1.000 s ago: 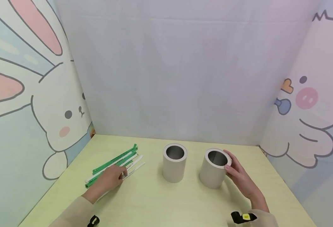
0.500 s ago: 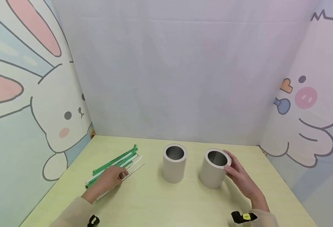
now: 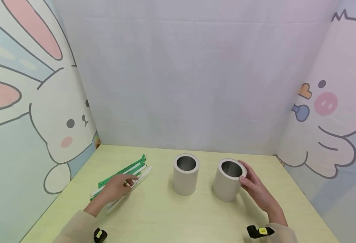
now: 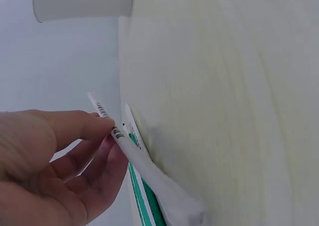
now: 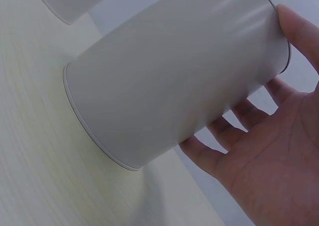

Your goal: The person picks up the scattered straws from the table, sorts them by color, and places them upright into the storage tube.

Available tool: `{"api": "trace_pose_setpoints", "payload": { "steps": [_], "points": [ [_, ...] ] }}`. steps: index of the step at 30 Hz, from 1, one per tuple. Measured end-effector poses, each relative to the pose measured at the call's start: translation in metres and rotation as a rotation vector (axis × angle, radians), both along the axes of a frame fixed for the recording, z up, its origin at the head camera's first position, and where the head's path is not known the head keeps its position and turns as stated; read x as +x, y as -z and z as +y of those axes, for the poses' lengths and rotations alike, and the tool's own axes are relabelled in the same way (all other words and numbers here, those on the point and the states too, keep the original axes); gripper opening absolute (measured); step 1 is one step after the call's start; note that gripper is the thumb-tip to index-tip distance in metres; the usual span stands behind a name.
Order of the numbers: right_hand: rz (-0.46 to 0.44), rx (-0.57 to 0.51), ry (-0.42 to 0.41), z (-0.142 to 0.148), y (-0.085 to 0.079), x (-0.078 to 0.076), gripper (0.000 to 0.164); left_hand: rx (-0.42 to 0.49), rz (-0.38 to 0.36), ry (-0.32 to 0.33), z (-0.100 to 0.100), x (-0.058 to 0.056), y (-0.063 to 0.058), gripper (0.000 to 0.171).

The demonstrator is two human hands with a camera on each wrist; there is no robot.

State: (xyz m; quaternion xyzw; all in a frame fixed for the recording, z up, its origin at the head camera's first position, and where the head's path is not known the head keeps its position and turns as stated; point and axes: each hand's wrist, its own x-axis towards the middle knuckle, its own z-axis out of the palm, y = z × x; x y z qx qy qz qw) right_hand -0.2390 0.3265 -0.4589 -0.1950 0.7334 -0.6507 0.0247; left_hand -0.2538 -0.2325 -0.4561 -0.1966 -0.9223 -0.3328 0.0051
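At the left of the table my left hand (image 3: pixel 115 187) pinches a slim white-wrapped straw (image 4: pixel 142 164) with dark print, between thumb and fingers. In the left wrist view the straw slants down toward the tabletop. Beside and beneath that hand lies a loose bundle of green-wrapped straws (image 3: pixel 121 172) and white ones, partly hidden by it. My right hand (image 3: pixel 258 194) holds the right-hand canister (image 3: pixel 226 189), a light grey cylinder with an open top and dark inside. Its thumb is at the rim and its fingers lie along the side, seen in the right wrist view.
A second matching canister (image 3: pixel 185 184) stands upright left of the held one, with a narrow gap between them. The pale wooden table (image 3: pixel 172 219) ends at a plain back curtain (image 3: pixel 181 84). Cartoon-printed side panels flank it.
My left hand has risen slightly from the bundle, with the white-wrapped straw shifting along with it. The right hand and both canisters stay as they were.
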Motion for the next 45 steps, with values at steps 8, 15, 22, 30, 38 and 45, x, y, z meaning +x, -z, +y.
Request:
{"api": "trace_pose_setpoints", "payload": {
  "steps": [8,15,22,30,38,45],
  "points": [
    [0.006,-0.004,-0.002,0.001,-0.002,0.001,0.062,0.247,-0.037,-0.048,0.017,0.005,-0.019,0.051],
    [-0.005,-0.008,0.006,0.001,-0.002,0.000,0.062,0.479,0.002,-0.023,0.051,0.007,-0.035,0.062],
    [-0.011,-0.019,0.005,0.000,-0.001,0.000,0.062,0.647,0.047,-0.023,0.104,0.004,-0.059,0.066],
    [-0.006,-0.030,-0.005,-0.002,0.002,0.000,0.062,0.815,0.128,0.031,0.158,-0.008,-0.078,0.067],
    [-0.014,-0.008,0.022,-0.004,0.002,0.001,0.062,0.859,0.148,0.023,0.208,-0.020,-0.087,0.070],
    [-0.041,0.006,0.044,-0.007,-0.001,0.005,0.063,0.927,0.158,0.054,0.246,-0.024,-0.091,0.069]
  ]
}}
